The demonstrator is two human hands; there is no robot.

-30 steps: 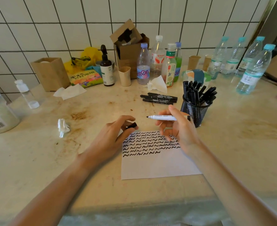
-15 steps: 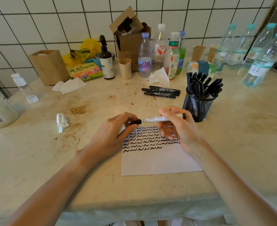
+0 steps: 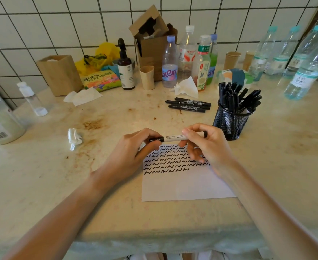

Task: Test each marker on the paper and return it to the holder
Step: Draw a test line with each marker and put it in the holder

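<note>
The white marker [image 3: 175,138] lies level in the air just above the top edge of the paper [image 3: 188,186], held at both ends. Left hand [image 3: 133,152] pinches the black cap [image 3: 156,139] w/ thumb and curled fingers; the cap looks seated on the marker's left end, though whether it's fully clicked home can't be told. Right hand [image 3: 207,145] curls round the barrel, thumb on top, the black tail end poking out past the fingers.

Judging by that, the step is capping. To do it well: keep barrel and cap in line, push straight along the axis till it stops, no twisting, then right hand carries it tail-down into the mesh holder [image 3: 231,121] just beside it, aiming for a gap btw the black markers already packed in.

Paper carries rows of black squiggles, lower half blank. Three black markers [image 3: 189,106] lie on the counter [image 3: 267,166] beyond, near the holder; tested or not, can't tell.

Hidden: the tip, under the cap; part of the squiggles, under the right hand's fingers; barrel print too small to read.
</note>
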